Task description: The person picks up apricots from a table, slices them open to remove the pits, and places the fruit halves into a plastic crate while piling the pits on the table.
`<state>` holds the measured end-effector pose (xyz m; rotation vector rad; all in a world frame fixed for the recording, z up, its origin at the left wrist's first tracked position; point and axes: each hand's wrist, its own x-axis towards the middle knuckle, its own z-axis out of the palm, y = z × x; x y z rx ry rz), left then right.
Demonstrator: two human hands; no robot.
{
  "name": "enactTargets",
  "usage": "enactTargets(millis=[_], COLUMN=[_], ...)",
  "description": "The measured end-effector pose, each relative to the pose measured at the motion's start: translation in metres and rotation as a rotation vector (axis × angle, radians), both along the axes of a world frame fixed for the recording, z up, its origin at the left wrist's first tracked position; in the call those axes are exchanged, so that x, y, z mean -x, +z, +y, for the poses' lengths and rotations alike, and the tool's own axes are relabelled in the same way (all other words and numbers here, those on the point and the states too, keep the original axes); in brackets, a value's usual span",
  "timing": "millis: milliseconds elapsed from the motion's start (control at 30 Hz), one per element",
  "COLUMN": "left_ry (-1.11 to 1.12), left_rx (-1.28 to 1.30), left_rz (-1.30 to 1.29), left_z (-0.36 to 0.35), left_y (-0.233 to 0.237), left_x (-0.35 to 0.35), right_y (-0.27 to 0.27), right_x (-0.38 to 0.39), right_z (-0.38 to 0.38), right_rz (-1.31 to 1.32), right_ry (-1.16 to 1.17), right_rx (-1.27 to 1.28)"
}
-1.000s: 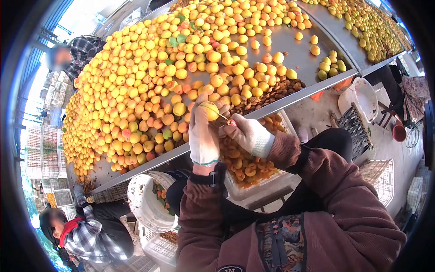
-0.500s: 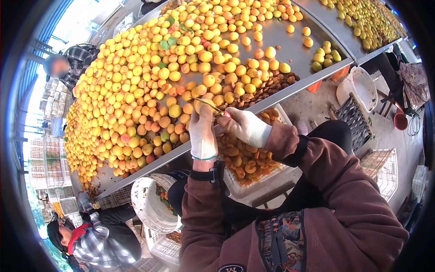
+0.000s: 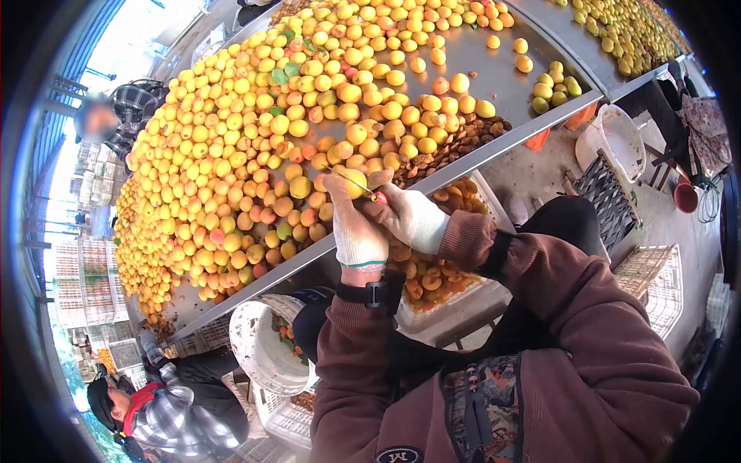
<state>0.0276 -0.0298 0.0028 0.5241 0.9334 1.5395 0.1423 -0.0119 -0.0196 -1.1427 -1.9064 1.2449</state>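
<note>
My left hand (image 3: pixel 357 225), in a pale glove, has its fingers closed around a yellow apricot (image 3: pixel 353 184) near the table edge. Close against it, my right hand (image 3: pixel 409 214), gloved too, grips a small knife (image 3: pixel 377 197) with a red handle. The thin blade lies along the apricot. Beyond both hands a large heap of yellow and orange apricots (image 3: pixel 224 170) covers the metal table (image 3: pixel 494 77). Below my right hand, a white crate (image 3: pixel 432 320) holds halved apricots (image 3: pixel 432 282). Brown pits (image 3: pixel 463 150) lie along the table edge.
A white bucket (image 3: pixel 258 347) stands left of my legs, with a white crate (image 3: pixel 289 420) below it. Another bucket (image 3: pixel 610 147) is at the right beside a woven seat (image 3: pixel 606 201). One person (image 3: pixel 185 409) sits at lower left; another (image 3: pixel 135 112) is at upper left.
The apricot has risen slightly clear between my fingers and shows more of its yellow side. My right hand has shifted a little left, closer to my left hand. The view has moved slightly.
</note>
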Motion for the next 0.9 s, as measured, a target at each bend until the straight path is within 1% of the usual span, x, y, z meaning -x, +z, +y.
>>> enactTargets(millis=[33, 100, 167, 200, 233, 300, 333, 367, 433, 467, 533, 633, 667, 733, 767, 833, 900], left_ry=[-0.022, -0.020, -0.038, 0.005, 0.002, 0.178, 0.201, 0.198, -0.055, -0.056, -0.013, -0.039, -0.038, -0.121, -0.118, -0.018, 0.027], left_rx=[0.055, 0.072, 0.114, 0.045, 0.046, -0.116, -0.133, -0.131, -0.085, -0.084, -0.009, 0.039, 0.042, 0.040, 0.044, 0.037, 0.069], left_rz=[-0.008, 0.029, 0.312, 0.267, 0.270, 0.279, 0.194, 0.195, 0.025, 0.025, 0.060, 0.129, 0.129, -0.061, -0.062, 0.058, 0.025], left_z=[0.001, 0.001, 0.002, 0.003, 0.004, 0.005, 0.006, 0.005, 0.002, 0.002, 0.004, 0.005, 0.004, 0.001, -0.001, -0.002, 0.000], left_y=[-0.001, 0.000, -0.003, 0.002, 0.006, 0.012, 0.011, 0.008, 0.004, 0.001, 0.009, 0.007, 0.006, 0.004, 0.003, 0.007, 0.006], left_x=[0.001, 0.008, 0.016, 0.013, 0.010, 0.001, -0.003, 0.002, 0.014, 0.014, 0.009, 0.009, 0.011, 0.012, 0.011, 0.002, -0.002], right_y=[-0.001, -0.003, -0.009, -0.006, -0.003, 0.004, 0.007, 0.009, 0.012, 0.014, 0.016, 0.012, 0.009, 0.005, 0.004, 0.002, 0.000], right_x=[0.000, -0.003, -0.008, -0.008, -0.008, -0.006, -0.006, -0.005, -0.006, -0.008, -0.010, -0.009, -0.009, -0.010, -0.011, -0.011, -0.009], right_z=[0.002, 0.004, 0.008, 0.009, 0.008, 0.007, 0.006, 0.003, 0.002, 0.003, 0.006, 0.005, 0.005, 0.004, 0.004, 0.002, 0.000], right_rz=[-0.055, -0.065, 0.066, 0.085, 0.088, 0.023, 0.024, -0.020, -0.064, -0.059, -0.053, -0.103, -0.127, -0.152, -0.183, -0.215, -0.161], right_ry=[-0.013, -0.016, 0.024, 0.035, 0.033, 0.036, 0.034, 0.012, -0.011, 0.000, 0.011, 0.010, 0.009, 0.009, 0.023, 0.041, 0.046], right_rx=[-0.022, -0.030, -0.061, -0.068, -0.067, -0.067, -0.064, -0.091, -0.116, -0.121, -0.125, -0.106, -0.135, -0.164, -0.175, -0.183, -0.153])
